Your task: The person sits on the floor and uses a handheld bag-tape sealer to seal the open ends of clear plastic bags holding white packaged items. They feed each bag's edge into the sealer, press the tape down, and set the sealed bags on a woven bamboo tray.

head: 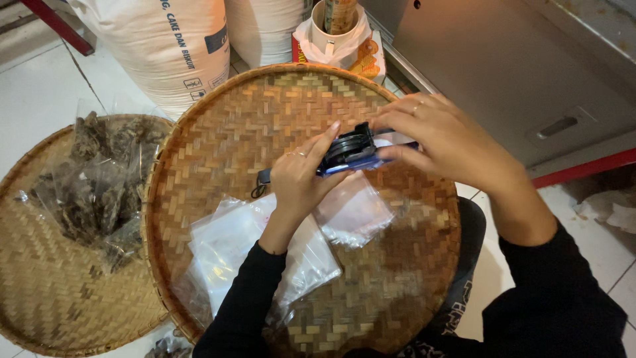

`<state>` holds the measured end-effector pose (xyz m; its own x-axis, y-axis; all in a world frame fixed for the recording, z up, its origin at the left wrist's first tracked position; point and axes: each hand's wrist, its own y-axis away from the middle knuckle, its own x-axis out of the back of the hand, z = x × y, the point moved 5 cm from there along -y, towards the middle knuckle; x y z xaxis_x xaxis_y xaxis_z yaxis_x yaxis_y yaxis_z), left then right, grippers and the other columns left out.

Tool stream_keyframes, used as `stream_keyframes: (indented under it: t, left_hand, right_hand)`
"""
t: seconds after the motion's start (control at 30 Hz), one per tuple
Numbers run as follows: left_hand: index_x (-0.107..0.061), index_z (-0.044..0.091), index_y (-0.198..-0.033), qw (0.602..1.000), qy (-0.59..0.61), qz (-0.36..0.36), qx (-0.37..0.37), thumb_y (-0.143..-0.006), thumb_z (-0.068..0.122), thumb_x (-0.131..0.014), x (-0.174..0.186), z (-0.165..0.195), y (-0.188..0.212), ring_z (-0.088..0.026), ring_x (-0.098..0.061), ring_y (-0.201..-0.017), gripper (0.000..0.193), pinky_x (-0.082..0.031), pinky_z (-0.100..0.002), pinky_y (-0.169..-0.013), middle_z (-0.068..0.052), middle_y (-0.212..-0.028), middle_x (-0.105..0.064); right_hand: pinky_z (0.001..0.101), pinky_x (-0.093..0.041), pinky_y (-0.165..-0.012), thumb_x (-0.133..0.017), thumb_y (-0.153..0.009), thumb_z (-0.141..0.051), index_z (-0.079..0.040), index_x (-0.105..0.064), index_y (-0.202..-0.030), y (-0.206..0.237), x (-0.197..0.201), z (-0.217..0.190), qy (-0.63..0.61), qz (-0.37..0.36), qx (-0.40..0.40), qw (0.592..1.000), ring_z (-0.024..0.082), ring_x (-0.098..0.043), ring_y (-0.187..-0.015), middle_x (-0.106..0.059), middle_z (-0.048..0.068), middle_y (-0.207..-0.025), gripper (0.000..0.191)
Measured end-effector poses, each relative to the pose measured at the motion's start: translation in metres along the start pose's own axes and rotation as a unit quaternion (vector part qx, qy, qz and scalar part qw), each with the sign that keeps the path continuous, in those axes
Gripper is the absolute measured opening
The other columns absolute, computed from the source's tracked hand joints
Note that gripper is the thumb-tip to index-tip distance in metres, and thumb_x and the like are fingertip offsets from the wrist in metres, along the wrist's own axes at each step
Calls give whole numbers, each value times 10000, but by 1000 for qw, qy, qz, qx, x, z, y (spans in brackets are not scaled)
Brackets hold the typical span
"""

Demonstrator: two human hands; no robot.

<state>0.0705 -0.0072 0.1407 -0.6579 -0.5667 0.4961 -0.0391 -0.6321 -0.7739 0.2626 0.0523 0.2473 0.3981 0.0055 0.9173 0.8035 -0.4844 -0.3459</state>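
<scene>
White floor tiles show around the big woven tray point(218, 132) I'm looking down on. Both hands hold a blue-and-black handheld tool point(351, 151), possibly a label gun, just above the tray. My left hand point(301, 179) pinches its near end, my right hand point(444, 136) closes over its far end; its long axis runs left-right between them. Clear plastic bags point(265, 245) lie beneath.

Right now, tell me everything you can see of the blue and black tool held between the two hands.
The blue and black tool is a small handheld device that looks like plastic, with a glossy blue lower body and black upper parts. It is held roughly level above the big woven tray, not resting on it. The left hand supports it from below, index finger against its top; the right hand pinches its right end. Finer parts are hidden by fingers.
</scene>
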Motion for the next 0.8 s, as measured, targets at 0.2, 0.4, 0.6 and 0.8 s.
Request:
stream_keyframes:
  t: [0.2,0.4,0.6,0.8]
  left_hand:
    - [-536,200,-1495,1000,11,-11,12,-720,411,-926,2,1,-1,-220,-735,-930,893,-547,-330,-749,-53,-1203,-741]
    - [-527,188,-1495,1000,29,-6,0,-710,391,-928,4,3,-3,-232,-741,-1020,905,-561,-326,-811,-61,-1216,-743]
    - [-542,186,-1496,999,46,-18,19,-702,391,-939,5,1,-3,-227,-745,-996,911,-566,-322,-809,-59,-1182,-751]
    - [-541,185,-1489,999,47,-13,15,-692,392,-946,8,3,-5,-229,-744,-981,918,-557,-317,-788,-61,-1179,-752]
  right_hand:
    - [431,-476,-1030,-787,-846,-250,-167,-761,-1092,9,-1,1,69,21,71,995,223,-651,-1125,-724,-34,-1153,261]
    - [397,-522,-944,-787,-778,-153,-126,-781,-1044,8,-7,1,38,15,85,996,247,-660,-1055,-729,6,-1150,268]
    - [373,-561,-853,-762,-764,-65,-81,-776,-1035,8,-6,-2,31,10,82,996,261,-658,-1018,-733,43,-1155,272]
    - [394,-559,-852,-762,-843,-74,10,-712,-1068,5,-12,-8,-18,36,81,996,294,-681,-997,-713,95,-1110,245]
